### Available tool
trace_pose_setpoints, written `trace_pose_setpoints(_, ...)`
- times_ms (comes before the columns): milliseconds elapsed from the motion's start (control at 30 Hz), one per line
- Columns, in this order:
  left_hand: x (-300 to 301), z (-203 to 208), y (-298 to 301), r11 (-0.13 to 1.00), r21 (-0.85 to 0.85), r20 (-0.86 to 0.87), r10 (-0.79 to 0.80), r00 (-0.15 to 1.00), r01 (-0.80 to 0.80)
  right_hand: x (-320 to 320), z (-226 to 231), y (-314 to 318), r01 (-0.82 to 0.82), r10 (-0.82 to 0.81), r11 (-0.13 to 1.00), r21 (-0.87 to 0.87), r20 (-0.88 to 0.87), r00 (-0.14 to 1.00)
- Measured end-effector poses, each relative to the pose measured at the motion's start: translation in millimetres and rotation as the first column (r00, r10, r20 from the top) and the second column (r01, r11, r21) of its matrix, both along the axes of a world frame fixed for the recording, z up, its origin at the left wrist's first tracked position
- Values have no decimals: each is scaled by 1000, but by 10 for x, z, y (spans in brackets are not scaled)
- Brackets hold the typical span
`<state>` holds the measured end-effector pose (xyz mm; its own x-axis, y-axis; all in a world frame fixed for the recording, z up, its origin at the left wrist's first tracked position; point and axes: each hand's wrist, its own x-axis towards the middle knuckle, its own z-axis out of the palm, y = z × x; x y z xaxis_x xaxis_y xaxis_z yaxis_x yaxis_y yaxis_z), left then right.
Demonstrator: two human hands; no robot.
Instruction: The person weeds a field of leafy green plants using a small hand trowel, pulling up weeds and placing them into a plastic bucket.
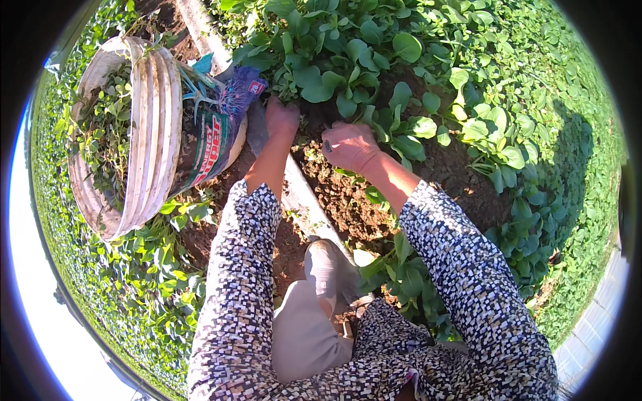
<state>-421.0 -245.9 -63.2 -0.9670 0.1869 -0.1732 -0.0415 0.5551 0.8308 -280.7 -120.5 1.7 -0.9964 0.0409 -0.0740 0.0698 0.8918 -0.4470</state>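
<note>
My left hand (282, 117) reaches down at the edge of the bed, among low leaves beside the bucket. Its fingertips are hidden in the greenery, so its grip does not show. Just to its right, over the brown soil (348, 207), my right hand (352, 146) is closed in a fist. A small dark rounded end (327, 146) shows at the fist's left side; what it belongs to cannot be made out. Leafy green plants (328, 80) with broad rounded leaves grow right in front of both hands.
A white ribbed bucket (157, 127) lies tipped at the left, with pulled greens (103, 134) inside. A blue-purple net bag (241, 90) is against it. A pale narrow edging (304, 194) runs along the bed, by my shoe (322, 264). More leafy plants (498, 134) spread to the right.
</note>
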Motion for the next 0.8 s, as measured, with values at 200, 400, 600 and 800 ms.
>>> trace_pose_setpoints(200, 909, 482, -249, 943, 215, 418, -325, 848, 255, 639, 259, 300, 237, -218, 929, -283, 100, 971)
trace_pose_setpoints(400, 814, 249, -570, 874, -282, 233, -338, 912, 396, 1072, 389, 326, 173, -101, 883, -436, 182, 978)
trace_pose_setpoints(600, 268, 697, -332, 587, -604, 234, -516, 824, 539, 922, 491, 277, 266, -129, 869, -417, 328, 936)
trace_pose_setpoints(800, 111, 494, -329, 435, -714, 257, -566, 783, 549, 536, 615, -126, 261, -150, 952, -159, 503, 851)
